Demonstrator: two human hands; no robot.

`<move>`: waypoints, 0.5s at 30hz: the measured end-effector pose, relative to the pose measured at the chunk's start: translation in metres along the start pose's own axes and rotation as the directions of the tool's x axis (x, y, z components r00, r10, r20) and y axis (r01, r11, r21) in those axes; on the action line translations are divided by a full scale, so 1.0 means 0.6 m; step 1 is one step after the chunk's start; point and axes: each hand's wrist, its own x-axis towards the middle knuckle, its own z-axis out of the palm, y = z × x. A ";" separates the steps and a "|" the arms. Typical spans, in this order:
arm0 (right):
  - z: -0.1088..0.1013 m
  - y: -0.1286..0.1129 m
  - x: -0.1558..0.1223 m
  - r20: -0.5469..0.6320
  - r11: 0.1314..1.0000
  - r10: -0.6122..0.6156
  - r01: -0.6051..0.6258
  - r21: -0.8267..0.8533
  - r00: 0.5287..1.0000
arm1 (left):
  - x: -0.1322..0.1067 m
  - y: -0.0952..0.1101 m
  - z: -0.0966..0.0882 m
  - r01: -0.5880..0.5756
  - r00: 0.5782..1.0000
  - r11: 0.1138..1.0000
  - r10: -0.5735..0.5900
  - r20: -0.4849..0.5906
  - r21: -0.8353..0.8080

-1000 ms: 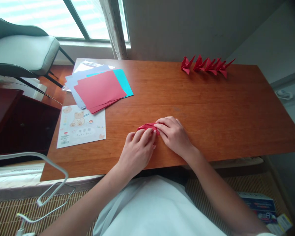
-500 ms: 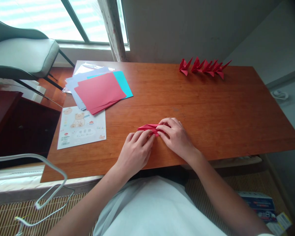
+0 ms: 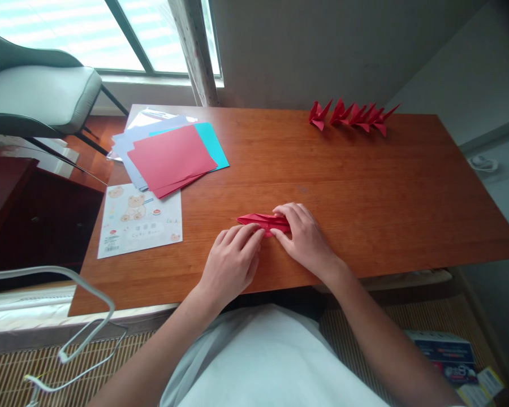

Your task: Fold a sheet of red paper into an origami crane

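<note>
Near the worktop's [image 3: 365, 186] near edge lies a narrow, pointed piece of folded red paper [image 3: 254, 219], creased but flat. The left hand's [image 3: 231, 257] bunched fingers pinch its near side; the right hand's [image 3: 303, 237] thumb and forefinger stand parted, touching its right end. Toward the left edge, flat red paper sheets [image 3: 173, 155] remain unfolded; along the far edge, red folded-paper birds [image 3: 360, 117] stand finished.

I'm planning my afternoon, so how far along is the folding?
Apparently done: the row of red paper figures standing toward the back of the table. In hand: a narrow folded red piece, with the left hand and right hand on it. Remaining, probably: shaping that piece, which lacks the figures' raised points. Flat red sheets also lie unfolded.
</note>
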 end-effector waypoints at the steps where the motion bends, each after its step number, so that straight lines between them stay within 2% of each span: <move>1: 0.000 -0.001 0.001 0.005 1.000 -0.004 0.004 0.000 1.000 | 0.000 0.000 0.000 0.005 1.000 1.000 -0.005 -0.005 -0.005; 6: -0.008 -0.005 0.001 0.016 0.998 -0.005 0.006 -0.061 1.000 | 0.002 0.005 0.000 0.006 1.000 0.999 -0.007 0.005 0.032; 11: -0.021 0.004 -0.008 -0.041 0.965 0.179 -0.184 -0.185 0.983 | 0.006 0.012 0.003 0.008 1.000 0.998 -0.010 0.019 0.066; 15: -0.032 0.007 -0.009 0.028 0.965 0.249 -0.246 -0.094 0.968 | 0.007 0.016 0.005 0.012 1.000 0.996 -0.013 0.012 0.087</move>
